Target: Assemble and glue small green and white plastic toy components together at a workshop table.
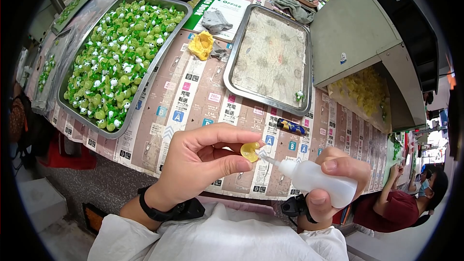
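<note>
Between the thumb and forefinger of my left hand [191,159] is a small translucent yellow cup-shaped piece [248,152], its hollow side turned to the right. My right hand [347,170] grips a white squeeze bottle [323,182], tilted so that its thin nozzle points left. The nozzle tip is at the yellow piece's edge; whether it touches cannot be told. Both hands are above the near edge of the table. Beyond them lies a paper-lined metal tray [268,50] with one green-and-white figure [299,95] in its near right corner.
A metal tray [158,70] heaped with green-and-white figures stands at left. A dark blue tube [291,126] lies beyond the bottle. At right, a grey open-fronted box [355,34] holds yellow pieces [360,89]. A crumpled yellow item [200,45] lies by a notebook [229,7]. Another person [398,203] sits at right.
</note>
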`<state>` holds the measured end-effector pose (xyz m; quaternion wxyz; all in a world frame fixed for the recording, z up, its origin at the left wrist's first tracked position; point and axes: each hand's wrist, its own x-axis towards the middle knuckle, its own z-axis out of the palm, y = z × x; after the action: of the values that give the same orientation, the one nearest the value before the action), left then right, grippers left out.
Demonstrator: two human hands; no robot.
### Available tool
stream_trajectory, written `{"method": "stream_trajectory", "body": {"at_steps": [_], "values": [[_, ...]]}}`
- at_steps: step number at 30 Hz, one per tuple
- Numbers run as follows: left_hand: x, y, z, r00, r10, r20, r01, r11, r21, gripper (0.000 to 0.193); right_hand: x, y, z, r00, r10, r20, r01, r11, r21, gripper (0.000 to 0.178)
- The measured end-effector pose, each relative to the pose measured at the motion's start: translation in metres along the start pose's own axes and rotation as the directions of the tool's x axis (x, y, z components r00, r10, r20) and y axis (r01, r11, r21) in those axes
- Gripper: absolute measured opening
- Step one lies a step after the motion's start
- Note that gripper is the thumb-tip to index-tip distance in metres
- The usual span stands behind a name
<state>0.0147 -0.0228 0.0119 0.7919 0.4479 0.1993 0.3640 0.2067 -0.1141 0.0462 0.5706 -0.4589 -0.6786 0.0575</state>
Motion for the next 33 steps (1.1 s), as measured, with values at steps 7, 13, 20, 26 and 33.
{"method": "stream_trajectory", "body": {"at_steps": [7, 13, 20, 26, 33], "values": [[-0.002, -0.002, -0.002, 0.99, 0.137, 0.026, -0.14, 0.982, 0.128, 0.031, 0.002, -0.003, 0.0, 1.0, 0.009, 0.017, -0.009, 1.0, 0.004, 0.046], [-0.002, 0.001, -0.004, 0.978, 0.191, 0.08, -0.207, 0.932, 0.299, 0.029, 0.0, -0.004, -0.003, 0.999, 0.047, -0.009, -0.046, 0.998, 0.041, 0.045], [-0.005, -0.002, -0.004, 0.988, 0.154, 0.014, -0.155, 0.98, 0.123, 0.031, 0.002, 0.013, -0.003, 0.914, 0.266, -0.305, -0.204, 0.954, 0.221, 0.057], [0.0, -0.005, -0.027, 0.999, 0.048, 0.017, -0.047, 0.995, -0.089, 0.037, 0.006, 0.046, -0.004, 0.9, 0.433, 0.055, -0.436, 0.886, 0.156, 0.044], [0.002, -0.005, -0.033, 0.997, 0.045, -0.061, -0.054, 0.986, -0.158, 0.039, 0.016, 0.071, 0.026, 0.743, 0.53, 0.408, -0.499, 0.846, -0.191, 0.052]]}}
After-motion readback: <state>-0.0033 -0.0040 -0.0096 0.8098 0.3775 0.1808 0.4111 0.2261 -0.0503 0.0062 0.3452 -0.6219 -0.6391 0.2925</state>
